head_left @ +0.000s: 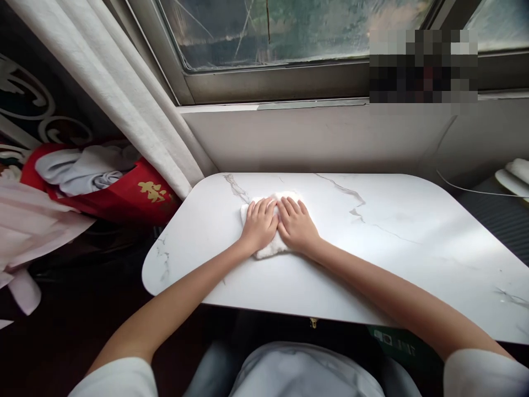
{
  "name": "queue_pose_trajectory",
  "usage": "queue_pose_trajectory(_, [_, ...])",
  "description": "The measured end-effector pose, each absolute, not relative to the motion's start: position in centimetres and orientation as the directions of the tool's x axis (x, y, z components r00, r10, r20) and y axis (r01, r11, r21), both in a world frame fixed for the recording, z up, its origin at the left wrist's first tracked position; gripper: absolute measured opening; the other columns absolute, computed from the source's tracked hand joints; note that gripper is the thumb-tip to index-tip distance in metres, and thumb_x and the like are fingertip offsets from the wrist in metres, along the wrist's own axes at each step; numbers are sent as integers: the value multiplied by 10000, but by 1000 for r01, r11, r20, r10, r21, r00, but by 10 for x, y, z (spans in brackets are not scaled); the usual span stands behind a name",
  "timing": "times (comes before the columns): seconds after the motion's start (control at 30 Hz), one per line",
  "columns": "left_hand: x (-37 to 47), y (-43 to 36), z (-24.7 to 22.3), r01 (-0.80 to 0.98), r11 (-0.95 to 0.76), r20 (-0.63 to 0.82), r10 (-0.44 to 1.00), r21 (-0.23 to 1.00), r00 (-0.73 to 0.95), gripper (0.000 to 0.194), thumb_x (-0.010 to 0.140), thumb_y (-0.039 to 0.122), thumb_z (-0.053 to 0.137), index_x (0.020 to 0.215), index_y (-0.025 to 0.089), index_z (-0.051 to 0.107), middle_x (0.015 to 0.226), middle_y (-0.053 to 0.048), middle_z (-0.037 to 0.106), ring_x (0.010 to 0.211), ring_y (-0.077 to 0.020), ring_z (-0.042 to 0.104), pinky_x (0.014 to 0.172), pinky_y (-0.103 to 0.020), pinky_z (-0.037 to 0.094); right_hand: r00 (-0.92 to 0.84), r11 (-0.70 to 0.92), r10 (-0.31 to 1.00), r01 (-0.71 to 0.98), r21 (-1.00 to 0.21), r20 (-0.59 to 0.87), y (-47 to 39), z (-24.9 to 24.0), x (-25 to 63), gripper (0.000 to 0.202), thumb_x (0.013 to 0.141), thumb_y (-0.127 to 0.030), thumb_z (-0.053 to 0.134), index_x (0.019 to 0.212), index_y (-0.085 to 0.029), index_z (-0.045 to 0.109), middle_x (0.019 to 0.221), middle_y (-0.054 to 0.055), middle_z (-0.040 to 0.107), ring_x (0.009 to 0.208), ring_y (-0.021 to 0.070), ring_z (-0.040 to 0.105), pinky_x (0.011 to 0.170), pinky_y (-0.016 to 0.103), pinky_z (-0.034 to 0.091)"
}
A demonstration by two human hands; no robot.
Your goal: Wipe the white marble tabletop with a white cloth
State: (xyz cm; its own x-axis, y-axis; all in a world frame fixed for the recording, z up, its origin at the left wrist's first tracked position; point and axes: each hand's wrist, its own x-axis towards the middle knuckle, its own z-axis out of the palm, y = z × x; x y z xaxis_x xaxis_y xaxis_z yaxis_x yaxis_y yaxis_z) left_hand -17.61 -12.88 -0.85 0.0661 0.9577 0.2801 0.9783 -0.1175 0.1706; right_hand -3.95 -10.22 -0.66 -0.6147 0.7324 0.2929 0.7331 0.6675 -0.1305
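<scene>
A white cloth lies folded on the white marble-patterned table, left of its middle. Flat on the cloth's left part rests my left hand, fingers stretched forward. My right hand presses on the cloth's right part, its fingers also extended and slightly apart. The two hands touch or nearly touch at the thumbs and index fingers. Both palms cover much of the cloth, so only its edges show around them.
Behind the table stand a wall and a window. A white curtain hangs at the left, beside a red bag holding grey fabric. Pink cloth hangs further left. A thin cable runs at the right.
</scene>
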Motion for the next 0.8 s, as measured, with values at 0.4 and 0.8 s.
queue_pose_trajectory(0.4, [-174, -274, -7, 982, -107, 317, 947, 156, 53, 520, 933, 235, 281, 1446, 162, 329, 1472, -131, 412, 1395, -260, 316, 1156, -515, 251, -802, 851, 523, 504, -143, 289, -219, -3, -29, 608, 938, -337, 328, 1453, -15, 334, 1503, 199, 314, 1417, 363, 205, 1135, 591, 190])
queue_pose_trajectory(0.8, [-217, -219, -6, 985, -4, 279, 959, 174, -46, 478, 915, 232, 258, 1354, 134, 422, 1416, -149, 474, 1341, -260, 386, 1142, -493, 235, -804, 846, 532, 498, -188, 266, -163, -1, -77, 593, 921, -304, 316, 1436, -14, 366, 1493, 185, 355, 1391, 339, 274, 1141, 521, 185])
